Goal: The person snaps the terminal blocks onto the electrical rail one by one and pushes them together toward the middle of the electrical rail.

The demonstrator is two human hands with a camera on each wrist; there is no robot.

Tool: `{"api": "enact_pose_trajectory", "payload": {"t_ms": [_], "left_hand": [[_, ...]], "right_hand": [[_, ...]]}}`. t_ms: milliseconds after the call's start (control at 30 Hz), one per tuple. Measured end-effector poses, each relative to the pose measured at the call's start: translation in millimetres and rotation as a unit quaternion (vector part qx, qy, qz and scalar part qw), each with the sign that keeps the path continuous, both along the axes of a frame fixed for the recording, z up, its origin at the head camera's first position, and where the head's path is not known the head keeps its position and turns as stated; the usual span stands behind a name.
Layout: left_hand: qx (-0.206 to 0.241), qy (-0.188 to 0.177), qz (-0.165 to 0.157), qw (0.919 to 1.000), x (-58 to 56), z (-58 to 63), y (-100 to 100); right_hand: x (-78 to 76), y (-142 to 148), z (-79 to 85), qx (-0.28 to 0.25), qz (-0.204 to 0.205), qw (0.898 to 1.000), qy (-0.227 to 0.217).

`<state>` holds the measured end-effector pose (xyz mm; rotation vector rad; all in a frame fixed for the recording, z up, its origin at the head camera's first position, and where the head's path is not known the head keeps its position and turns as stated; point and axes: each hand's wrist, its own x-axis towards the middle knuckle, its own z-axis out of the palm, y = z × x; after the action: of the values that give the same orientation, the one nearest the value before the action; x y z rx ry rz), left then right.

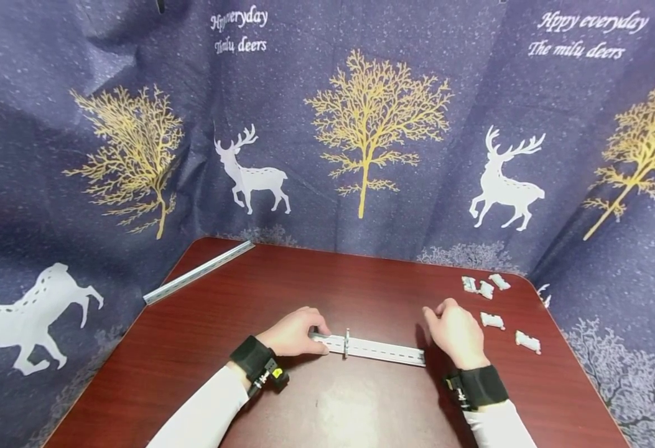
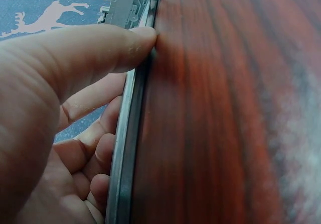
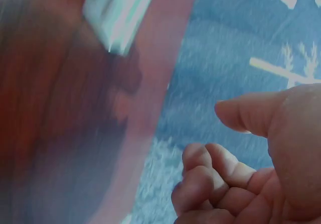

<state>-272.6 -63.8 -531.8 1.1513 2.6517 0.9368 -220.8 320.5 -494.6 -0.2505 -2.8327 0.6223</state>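
Nearest, a white fabric left sleeve [image 1: 198, 414] and a white fabric right sleeve [image 1: 501, 426] reach over a glossy red-brown wood-grain table [image 1: 327, 398], each ending in a black wristband. The left hand [image 1: 296, 333] pinches the left end of a slotted, silvery metal rail [image 1: 385, 350] between thumb and fingers; the rail lies crosswise before the person, a thin grey plastic block [image 1: 346, 344] standing upright on it, near that hand. The right hand [image 1: 457, 333] hangs just beside the rail's right end, fingers loosely curled, thumb apart. Farther right lie five small whitish pieces [image 1: 492, 320]; at far left, a second, longer metal rail [image 1: 199, 272].
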Motion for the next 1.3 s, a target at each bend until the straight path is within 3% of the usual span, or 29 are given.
{"api": "enact_pose_trajectory", "payload": {"t_ms": [700,867,1067,1300], "left_hand": [[-0.003,-0.002,0.003,1.0,1.2,0.5,0.0],[-0.004,-0.005,0.006,1.0,2.0,0.4,0.3],[0.0,0.003,-0.001,1.0,2.8,1.4,0.4],[-0.001,0.003,0.0,1.0,1.6,0.7,-0.4]], "right_hand": [[-1.2,84.9,-10.0,-0.012,-0.143,0.989,0.031],[1.4,99.7,-10.5,-0.014,-0.176,0.984,0.015],[6.9,113.8,-11.5,0.012,-0.19,0.982,0.004],[13.1,123.9,-10.6,0.005,-0.212,0.977,-0.017]]}}
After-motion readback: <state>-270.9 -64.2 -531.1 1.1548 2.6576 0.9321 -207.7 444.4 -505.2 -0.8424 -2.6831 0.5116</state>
